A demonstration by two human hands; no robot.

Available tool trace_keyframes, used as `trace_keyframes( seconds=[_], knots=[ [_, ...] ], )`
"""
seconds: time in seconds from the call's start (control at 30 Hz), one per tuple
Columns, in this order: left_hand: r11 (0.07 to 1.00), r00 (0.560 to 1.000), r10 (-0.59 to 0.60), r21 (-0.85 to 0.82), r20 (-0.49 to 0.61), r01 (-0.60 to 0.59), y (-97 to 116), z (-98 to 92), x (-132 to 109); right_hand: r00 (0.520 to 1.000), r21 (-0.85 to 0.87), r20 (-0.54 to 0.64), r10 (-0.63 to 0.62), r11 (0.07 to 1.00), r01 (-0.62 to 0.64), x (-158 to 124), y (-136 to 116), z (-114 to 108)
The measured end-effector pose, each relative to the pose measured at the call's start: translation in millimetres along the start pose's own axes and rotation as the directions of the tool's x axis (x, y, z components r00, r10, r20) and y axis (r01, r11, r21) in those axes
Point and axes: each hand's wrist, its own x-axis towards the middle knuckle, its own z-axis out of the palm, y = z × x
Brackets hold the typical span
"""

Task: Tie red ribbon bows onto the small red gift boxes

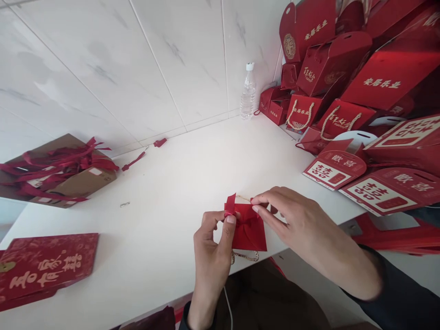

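A small red gift bag with twisted gold cord handles stands near the front edge of the white table, seen from above. Red ribbon crosses its top, with a knot or bow near the middle. My left hand pinches the ribbon between thumb and index finger at the bag's left side. At the right side, my right hand has thumb and forefinger closed on another part of the ribbon. One cord handle shows behind the bag and one in front. The fingers partly hide the ribbon.
A cardboard box of red ribbons sits at the left, above a red printed bag. Ribbon scraps lie by the wall. A plastic bottle stands at the back. Red gift boxes are piled at the right.
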Motion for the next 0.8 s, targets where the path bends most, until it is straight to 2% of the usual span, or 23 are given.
trace_keyframes(
  seconds=[0.1,0.17,0.23,0.3,0.37,0.47,0.63,0.7,0.8],
  knots=[
    [0.982,0.994,-0.099,-0.168,-0.045,0.091,-4.1,7.4,-5.8,0.999,-0.184,0.027,0.037,0.982,-0.032,-9.3,1.1,0.3],
    [0.977,0.979,-0.132,-0.188,-0.153,0.102,-5.8,15.4,-11.0,0.995,-0.212,0.087,0.057,0.977,-0.038,-14.2,-1.8,0.1],
    [0.982,0.948,-0.147,-0.159,-0.281,0.105,-6.5,23.8,-16.1,0.985,-0.135,0.166,0.044,0.991,-0.021,-15.8,-6.6,-1.1],
    [0.993,0.930,-0.110,-0.081,-0.351,0.087,-5.9,30.0,-20.3,0.971,-0.003,0.238,0.002,1.000,-0.002,-13.5,-11.1,-3.4],
    [0.998,0.953,-0.036,0.039,-0.302,0.050,-3.4,32.0,-22.8,0.960,0.110,0.277,-0.050,0.994,0.020,-8.6,-13.6,-6.1],
    [0.987,0.995,0.019,0.158,-0.096,-0.003,4.7,27.2,-23.0,0.955,0.199,0.277,-0.103,0.979,0.048,-0.9,-12.5,-8.7],
    [0.978,0.989,-0.026,0.210,0.149,-0.006,22.0,15.2,-18.4,0.950,0.232,0.290,-0.117,0.971,0.048,4.2,-7.4,-8.2],
    [0.973,0.977,-0.051,0.231,0.205,0.002,26.0,13.6,-16.2,0.945,0.256,0.295,-0.143,0.964,0.066,5.0,-7.5,-8.2],
    [0.972,0.975,-0.094,0.231,0.202,0.045,26.9,13.7,-12.6,0.948,0.288,0.273,-0.164,0.954,0.082,6.9,-8.6,-10.3]
  ],
)
